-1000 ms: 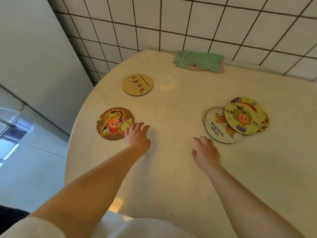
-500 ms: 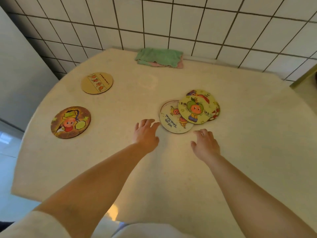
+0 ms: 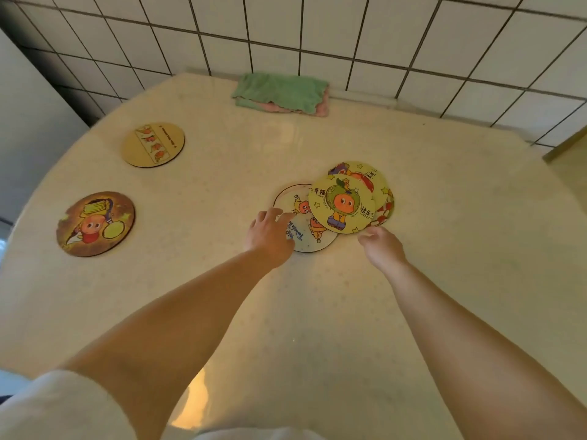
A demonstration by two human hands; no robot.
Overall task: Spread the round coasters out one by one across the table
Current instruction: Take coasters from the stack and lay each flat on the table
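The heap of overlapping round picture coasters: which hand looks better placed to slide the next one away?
Probably the left hand: its fingers already rest on the white round coaster, which pokes out leftward. The right hand only touches the heap's near edge.

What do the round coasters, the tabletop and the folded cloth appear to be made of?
Brown coaster: probably thin printed wood or cork, judging by its dark edge. Tabletop: glossy speckled stone or laminate, since it reflects light. Green cloth: soft fabric with a wavy hem.

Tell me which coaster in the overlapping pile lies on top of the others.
The yellow coaster with the green-capped orange character. Its whole face shows, while the white coaster and the two behind it are partly covered by it.
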